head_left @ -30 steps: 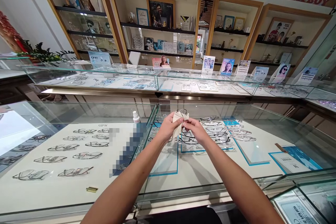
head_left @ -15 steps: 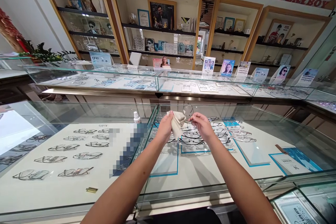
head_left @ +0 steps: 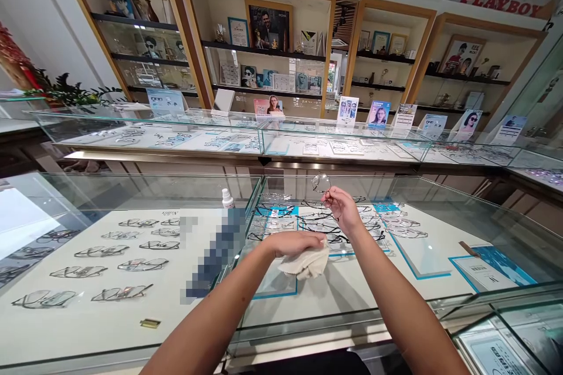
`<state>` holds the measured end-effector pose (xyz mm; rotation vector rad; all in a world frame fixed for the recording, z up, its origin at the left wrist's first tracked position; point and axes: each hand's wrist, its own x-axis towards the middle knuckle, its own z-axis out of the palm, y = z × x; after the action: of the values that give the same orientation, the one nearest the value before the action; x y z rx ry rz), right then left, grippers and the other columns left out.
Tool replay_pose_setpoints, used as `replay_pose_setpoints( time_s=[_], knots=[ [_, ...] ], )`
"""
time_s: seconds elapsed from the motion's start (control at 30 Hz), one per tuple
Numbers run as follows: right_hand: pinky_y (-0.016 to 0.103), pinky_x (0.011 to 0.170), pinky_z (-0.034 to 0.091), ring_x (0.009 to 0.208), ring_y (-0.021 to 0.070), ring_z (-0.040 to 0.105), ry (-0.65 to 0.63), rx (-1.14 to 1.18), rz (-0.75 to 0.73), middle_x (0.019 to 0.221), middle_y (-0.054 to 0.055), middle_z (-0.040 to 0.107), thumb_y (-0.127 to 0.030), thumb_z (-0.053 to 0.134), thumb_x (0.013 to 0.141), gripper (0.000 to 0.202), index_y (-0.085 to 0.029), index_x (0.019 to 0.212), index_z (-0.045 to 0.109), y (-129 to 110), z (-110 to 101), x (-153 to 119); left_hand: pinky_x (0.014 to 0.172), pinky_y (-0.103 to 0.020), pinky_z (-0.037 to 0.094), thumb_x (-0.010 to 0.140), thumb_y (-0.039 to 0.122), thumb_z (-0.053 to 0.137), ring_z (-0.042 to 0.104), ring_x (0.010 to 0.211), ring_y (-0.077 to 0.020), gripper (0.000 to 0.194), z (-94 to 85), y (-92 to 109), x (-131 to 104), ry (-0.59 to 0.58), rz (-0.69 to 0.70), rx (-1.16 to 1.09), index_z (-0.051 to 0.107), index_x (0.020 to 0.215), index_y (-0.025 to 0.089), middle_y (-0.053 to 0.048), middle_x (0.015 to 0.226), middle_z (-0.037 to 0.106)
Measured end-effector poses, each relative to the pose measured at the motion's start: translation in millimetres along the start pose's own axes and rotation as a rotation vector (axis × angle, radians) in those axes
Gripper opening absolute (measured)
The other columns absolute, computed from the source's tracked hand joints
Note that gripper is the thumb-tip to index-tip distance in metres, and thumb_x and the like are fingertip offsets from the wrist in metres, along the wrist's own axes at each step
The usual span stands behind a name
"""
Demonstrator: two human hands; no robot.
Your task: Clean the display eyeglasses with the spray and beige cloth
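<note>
My right hand (head_left: 342,208) is closed on a pair of thin-rimmed eyeglasses (head_left: 320,183), held up above the glass display case (head_left: 264,316). One round lens stands clear of the fingers; part of the frame is hidden behind them. Lower and to the left, my left hand (head_left: 297,241) grips a cream cleaning cloth (head_left: 308,262), which hangs bunched beneath the fingers. The cloth and the eyeglasses are apart. Under both hands, rows of eyeglasses (head_left: 323,224) with dark frames lie inside the case.
A small white bottle (head_left: 227,198) stands left of my hands. More eyeglasses (head_left: 79,271) fill the left case, with a gold-coloured clip (head_left: 150,323) near its front. Behind runs another glass counter (head_left: 197,155) bearing upright cards (head_left: 378,114), backed by wooden shelves (head_left: 200,41).
My left hand has moved down and right with the cloth, away from the eyeglasses, and turned palm down. My right hand still holds the eyeglasses, now slightly turned.
</note>
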<state>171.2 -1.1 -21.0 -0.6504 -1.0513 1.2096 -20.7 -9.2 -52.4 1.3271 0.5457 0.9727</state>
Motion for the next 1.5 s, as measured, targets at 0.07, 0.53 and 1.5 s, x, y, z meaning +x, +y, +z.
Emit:
replay_pose_setpoints(
  time_s=[0.07,0.53,1.5],
  knots=[
    [0.030,0.067,0.040,0.073,0.0174,0.055,0.003,-0.018,0.001,0.078,0.004,0.069,-0.033,0.071,0.077,0.014,-0.021,0.073,0.066,-1,1,-1,0.063,-0.030,0.050,0.075,0.065,0.079,0.068,0.073,-0.0233,0.046,4.1,-2,-3,-0.035,-0.007,0.026,0.077,0.095,0.024,-0.005,0.072,0.071],
    [0.033,0.080,0.046,0.080,0.0196,0.062,0.153,-0.416,-0.276,0.077,0.000,0.069,-0.032,0.065,0.086,0.014,-0.023,0.075,0.068,-1,2,-3,0.071,-0.032,0.045,0.090,0.033,0.065,0.053,0.071,-0.0179,0.016,0.3,24,14,0.366,0.385,0.829,0.059,0.081,0.021,0.001,0.072,0.053],
    [0.044,0.092,0.050,0.102,0.0264,0.063,0.235,-0.851,-0.523,0.120,0.010,0.068,-0.044,0.069,0.089,0.041,-0.024,0.123,0.061,-4,10,-15,0.095,-0.041,0.050,0.088,0.047,0.078,0.063,0.107,-0.0262,0.049,-3.5,33,14,0.777,0.643,0.864,0.062,0.128,0.024,-0.009,0.118,0.065]
  ],
)
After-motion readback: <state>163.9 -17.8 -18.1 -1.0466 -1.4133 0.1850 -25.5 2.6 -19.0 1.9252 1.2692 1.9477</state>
